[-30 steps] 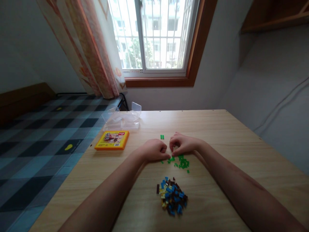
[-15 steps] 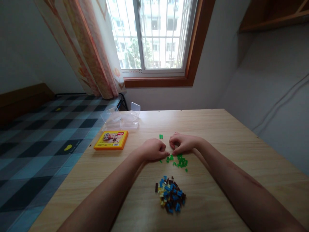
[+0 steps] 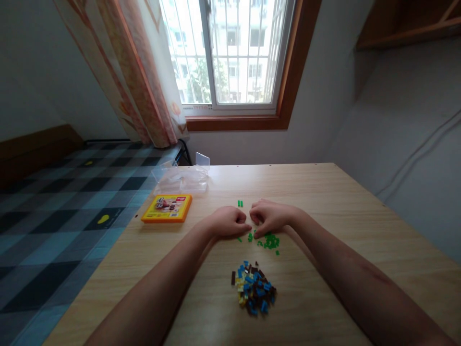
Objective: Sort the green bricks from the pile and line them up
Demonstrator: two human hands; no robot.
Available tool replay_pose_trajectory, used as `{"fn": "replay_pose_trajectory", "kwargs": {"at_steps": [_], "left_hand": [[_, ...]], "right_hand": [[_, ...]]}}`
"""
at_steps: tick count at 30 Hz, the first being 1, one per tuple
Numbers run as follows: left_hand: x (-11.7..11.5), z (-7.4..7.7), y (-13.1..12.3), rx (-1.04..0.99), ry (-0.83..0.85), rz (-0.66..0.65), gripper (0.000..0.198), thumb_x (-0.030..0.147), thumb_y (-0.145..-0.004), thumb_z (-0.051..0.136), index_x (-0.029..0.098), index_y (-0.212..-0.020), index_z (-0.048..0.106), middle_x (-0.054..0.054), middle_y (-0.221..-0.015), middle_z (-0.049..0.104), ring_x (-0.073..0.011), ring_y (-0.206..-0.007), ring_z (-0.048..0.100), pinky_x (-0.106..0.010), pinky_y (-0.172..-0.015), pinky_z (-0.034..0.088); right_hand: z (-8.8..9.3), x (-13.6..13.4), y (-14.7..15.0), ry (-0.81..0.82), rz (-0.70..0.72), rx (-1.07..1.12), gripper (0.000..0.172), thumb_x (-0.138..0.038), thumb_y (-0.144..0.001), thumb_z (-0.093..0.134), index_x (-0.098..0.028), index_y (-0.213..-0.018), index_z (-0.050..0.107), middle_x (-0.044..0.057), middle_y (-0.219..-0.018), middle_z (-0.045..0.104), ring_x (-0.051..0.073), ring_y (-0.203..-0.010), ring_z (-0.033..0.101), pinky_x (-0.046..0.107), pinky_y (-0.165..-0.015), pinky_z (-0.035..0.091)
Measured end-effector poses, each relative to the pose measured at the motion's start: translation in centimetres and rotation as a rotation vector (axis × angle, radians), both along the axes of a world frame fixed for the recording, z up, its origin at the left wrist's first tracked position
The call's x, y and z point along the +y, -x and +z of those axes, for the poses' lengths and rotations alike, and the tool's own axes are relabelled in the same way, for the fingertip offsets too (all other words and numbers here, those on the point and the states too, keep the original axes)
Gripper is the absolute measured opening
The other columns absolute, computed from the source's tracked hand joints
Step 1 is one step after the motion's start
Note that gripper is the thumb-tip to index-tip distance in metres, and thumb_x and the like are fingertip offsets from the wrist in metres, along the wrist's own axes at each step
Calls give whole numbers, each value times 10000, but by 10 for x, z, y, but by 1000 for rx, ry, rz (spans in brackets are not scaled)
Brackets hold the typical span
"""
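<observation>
My left hand (image 3: 226,221) rests on the table with its fingers curled in, and whatever they hold is hidden. Close beside it, my right hand (image 3: 270,217) is curled too, its thumb pointing down at small green toy bricks (image 3: 249,237); whether one is pinched there cannot be made out. A loose heap of green bricks (image 3: 271,241) lies just below the right hand. Beyond the hands, two green strips (image 3: 240,203) lie side by side. Nearer to me sits a mixed pile of blue, brown and yellow bricks (image 3: 255,290).
A yellow-orange box (image 3: 167,208) with a printed picture lies at the left edge of the wooden table (image 3: 317,187). Clear plastic packaging (image 3: 182,179) stands behind it. A bed with a checked cover (image 3: 72,216) adjoins on the left; a window is ahead.
My right hand has shifted slightly left and down, its thumb now covering green bricks that showed before. My left hand has barely moved.
</observation>
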State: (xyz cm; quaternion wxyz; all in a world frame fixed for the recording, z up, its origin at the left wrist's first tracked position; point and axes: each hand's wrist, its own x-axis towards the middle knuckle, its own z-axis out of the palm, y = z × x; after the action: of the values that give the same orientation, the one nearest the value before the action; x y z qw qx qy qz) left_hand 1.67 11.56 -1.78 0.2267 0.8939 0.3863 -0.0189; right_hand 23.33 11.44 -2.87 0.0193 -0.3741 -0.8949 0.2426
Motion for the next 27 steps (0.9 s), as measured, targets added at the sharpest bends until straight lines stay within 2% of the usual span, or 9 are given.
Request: {"fn": "replay_pose_trajectory", "kwargs": {"at_steps": [7, 11, 16, 20, 27], "left_hand": [[1, 0, 3, -26, 55, 10, 421, 541, -835, 529, 198, -591, 505, 35, -543, 442, -122, -533, 382, -298, -532, 245], [4, -1, 4, -35, 58, 0, 441, 570, -852, 517, 200, -612, 519, 34, -561, 450, -130, -559, 406, -292, -542, 270], [8, -2, 6, -50, 91, -14, 438, 567, -862, 524, 192, -637, 540, 29, -597, 492, -129, -581, 428, -285, -551, 285], [10, -5, 7, -74, 92, -18, 446, 567, -860, 524, 191, -620, 517, 35, -578, 469, -123, -565, 412, -284, -539, 266], [4, -5, 3, -20, 4, 21, 399, 506, -859, 531, 196, -609, 541, 28, -573, 485, -129, -560, 392, -295, -566, 276]], "right_hand": [[-2, 3, -10, 75, 18, 81, 269, -352, -694, 849, -180, -821, 686, 22, -872, 601, 184, -909, 532, 258, -774, 412], [-4, 5, -12, 92, 15, 129, 195, -314, -752, 798, -183, -890, 758, 27, -857, 636, 154, -811, 550, 244, -709, 426], [-8, 7, -13, 92, 18, 165, 138, -294, -781, 761, -184, -856, 800, 40, -864, 676, 157, -816, 599, 243, -726, 458], [-10, 8, -15, 105, 21, 171, 151, -306, -788, 750, -186, -857, 813, 43, -855, 688, 154, -809, 618, 241, -734, 469], [-7, 7, -17, 128, -120, 62, 121, -223, -766, 685, -183, -817, 788, 24, -792, 711, 127, -702, 597, 222, -630, 421]]}}
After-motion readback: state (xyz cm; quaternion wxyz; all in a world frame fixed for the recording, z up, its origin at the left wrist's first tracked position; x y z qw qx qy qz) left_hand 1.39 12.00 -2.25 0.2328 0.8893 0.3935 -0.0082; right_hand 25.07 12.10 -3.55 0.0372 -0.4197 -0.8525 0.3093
